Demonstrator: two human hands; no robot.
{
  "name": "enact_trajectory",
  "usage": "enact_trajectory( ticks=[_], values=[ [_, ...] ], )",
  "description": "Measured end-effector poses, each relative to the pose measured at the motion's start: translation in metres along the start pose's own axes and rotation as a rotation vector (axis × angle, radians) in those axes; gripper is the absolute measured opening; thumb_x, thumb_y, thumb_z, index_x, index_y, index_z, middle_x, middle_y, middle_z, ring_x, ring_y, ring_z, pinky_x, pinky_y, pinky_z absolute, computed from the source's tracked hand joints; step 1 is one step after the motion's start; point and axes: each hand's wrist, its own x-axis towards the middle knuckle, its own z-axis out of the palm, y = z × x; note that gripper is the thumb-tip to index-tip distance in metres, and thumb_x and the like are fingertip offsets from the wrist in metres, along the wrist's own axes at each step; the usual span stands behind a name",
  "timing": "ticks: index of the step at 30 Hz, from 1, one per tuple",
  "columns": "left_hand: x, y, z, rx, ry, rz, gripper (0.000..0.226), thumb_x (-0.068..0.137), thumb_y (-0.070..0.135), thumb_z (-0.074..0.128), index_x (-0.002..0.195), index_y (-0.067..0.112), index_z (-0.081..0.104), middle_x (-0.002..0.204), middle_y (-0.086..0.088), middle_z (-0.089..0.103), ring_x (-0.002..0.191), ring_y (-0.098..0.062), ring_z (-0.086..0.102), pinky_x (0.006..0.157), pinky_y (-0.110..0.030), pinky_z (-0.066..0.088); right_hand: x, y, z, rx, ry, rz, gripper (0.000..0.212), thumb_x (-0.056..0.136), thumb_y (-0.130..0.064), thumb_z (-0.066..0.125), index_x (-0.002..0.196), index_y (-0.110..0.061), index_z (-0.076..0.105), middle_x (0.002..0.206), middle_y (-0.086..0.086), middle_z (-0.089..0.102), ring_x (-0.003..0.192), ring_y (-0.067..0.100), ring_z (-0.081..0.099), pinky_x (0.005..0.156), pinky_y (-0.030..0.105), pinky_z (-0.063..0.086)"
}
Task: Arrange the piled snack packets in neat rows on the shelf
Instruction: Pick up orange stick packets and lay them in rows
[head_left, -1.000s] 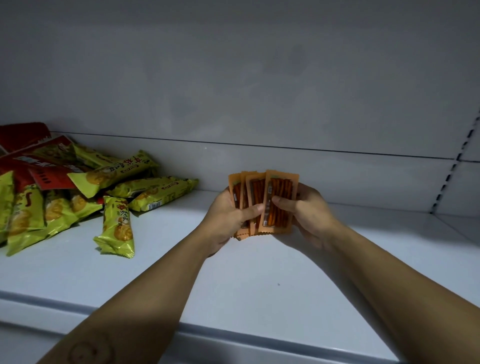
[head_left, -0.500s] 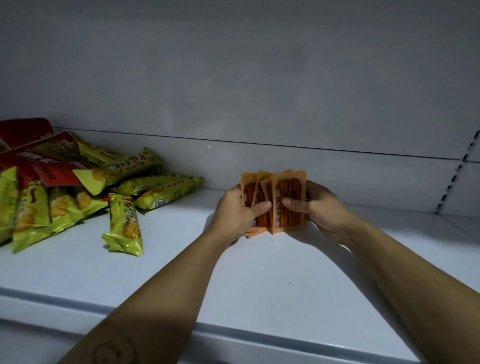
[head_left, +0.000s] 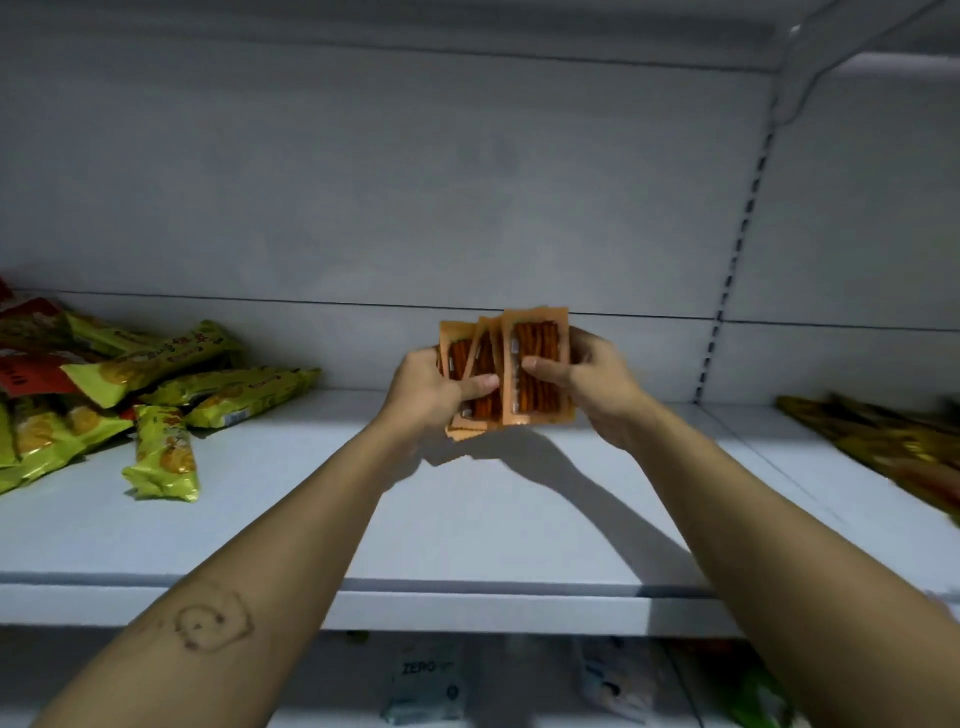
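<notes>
I see both hands raised above the middle of the white shelf (head_left: 467, 525), sharing a fanned bunch of orange packets (head_left: 535, 358) that stands upright with its faces towards me. My left hand (head_left: 428, 389) grips the left part of the fan, thumb laid across the front and fingers curled behind. My right hand (head_left: 595, 387) pinches the frontmost packet, thumb on its face and fingers wrapped round the back. The bunch is held clear of the shelf board, and its shadow lies just below. I cannot tell exactly how many packets are in the fan; at least three edges show. To the left, well apart from the hands, a loose pile of green packets (head_left: 218, 382) lies against the back panel (head_left: 415, 182), with one green packet (head_left: 163, 454) lying on its own in front of the heap and some red packets (head_left: 28, 376) at the far left edge. At the right edge of the shelf some golden-brown packets (head_left: 883, 441) appear blurred. Below the shelf lip, a pale pack marked ZERO (head_left: 426, 686) sits on a lower level. A drawn mark (head_left: 213, 621) shows on my left forearm.
</notes>
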Motion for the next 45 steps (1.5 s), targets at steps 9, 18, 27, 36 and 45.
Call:
enact_trajectory(
  ticks=[9, 18, 27, 36, 45],
  values=[
    [-0.066, 0.075, 0.189, -0.106, -0.188, 0.043, 0.017, 0.082, 0.020, 0.080, 0.098, 0.017, 0.072, 0.100, -0.003, 0.076, 0.096, -0.025, 0.072, 0.092, -0.049, 0.057, -0.127, -0.040, -0.190, 0.020, 0.386, -0.024, 0.025, 0.091, -0.004, 0.066, 0.116, -0.005, 0.066, 0.106, 0.010, 0.073, 0.097, 0.024, 0.071, 0.084, 0.042, 0.059],
    [-0.177, 0.138, 0.366, -0.184, -0.366, 0.053, 0.021, 0.089, 0.024, 0.073, 0.107, 0.015, 0.067, 0.104, -0.003, 0.073, 0.097, -0.023, 0.070, 0.091, -0.048, 0.057, -0.274, -0.053, -0.369, -0.081, 0.661, 0.004, 0.019, 0.092, -0.007, 0.066, 0.107, -0.017, 0.070, 0.102, 0.002, 0.074, 0.097, 0.019, 0.071, 0.089, 0.046, 0.057],
    [-0.265, 0.173, 0.505, -0.172, -0.477, 0.100, 0.009, 0.087, 0.024, 0.076, 0.088, 0.022, 0.067, 0.101, -0.006, 0.074, 0.094, -0.026, 0.070, 0.089, -0.049, 0.057, -0.410, -0.066, -0.495, -0.100, 0.939, 0.053, 0.023, 0.094, -0.005, 0.062, 0.115, -0.011, 0.066, 0.107, 0.006, 0.072, 0.100, 0.020, 0.069, 0.091, 0.043, 0.056],
    [-0.310, 0.194, 0.621, -0.233, -0.669, 0.099, 0.024, 0.086, 0.024, 0.077, 0.106, 0.013, 0.071, 0.105, -0.003, 0.074, 0.099, -0.022, 0.070, 0.095, -0.047, 0.055, -0.471, -0.067, -0.577, -0.199, 1.111, 0.035, 0.024, 0.092, -0.007, 0.067, 0.115, -0.011, 0.064, 0.108, 0.005, 0.072, 0.101, 0.021, 0.069, 0.092, 0.047, 0.056],
    [-0.307, 0.198, 0.757, -0.320, -0.819, 0.080, 0.032, 0.092, 0.022, 0.070, 0.122, 0.014, 0.065, 0.115, -0.003, 0.071, 0.107, -0.022, 0.068, 0.093, -0.043, 0.056, -0.463, -0.041, -0.685, -0.239, 1.186, 0.040, 0.027, 0.091, -0.008, 0.066, 0.119, -0.010, 0.063, 0.111, 0.007, 0.072, 0.105, 0.023, 0.068, 0.093, 0.049, 0.055]
  ],
)
